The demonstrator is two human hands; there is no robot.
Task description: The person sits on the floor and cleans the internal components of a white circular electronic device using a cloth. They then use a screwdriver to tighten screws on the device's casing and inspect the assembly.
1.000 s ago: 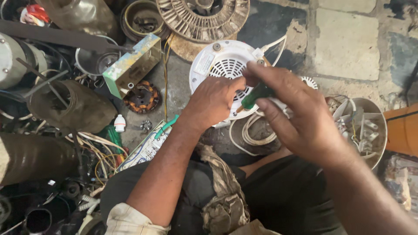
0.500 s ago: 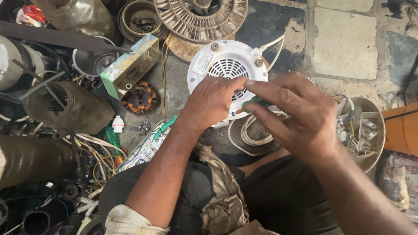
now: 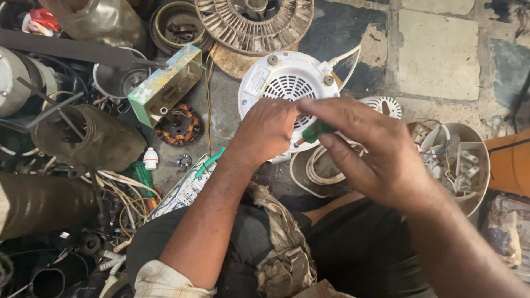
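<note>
Left hand (image 3: 269,129) rests curled on the white round housing (image 3: 287,83) (vent grille up); right hand (image 3: 375,154) pinches a green-handled screwdriver (image 3: 316,131).

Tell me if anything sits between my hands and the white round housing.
Nothing visible does. The left hand rests directly on the white housing, and the right hand holds a green-handled screwdriver just above it, beside the left hand.
</note>
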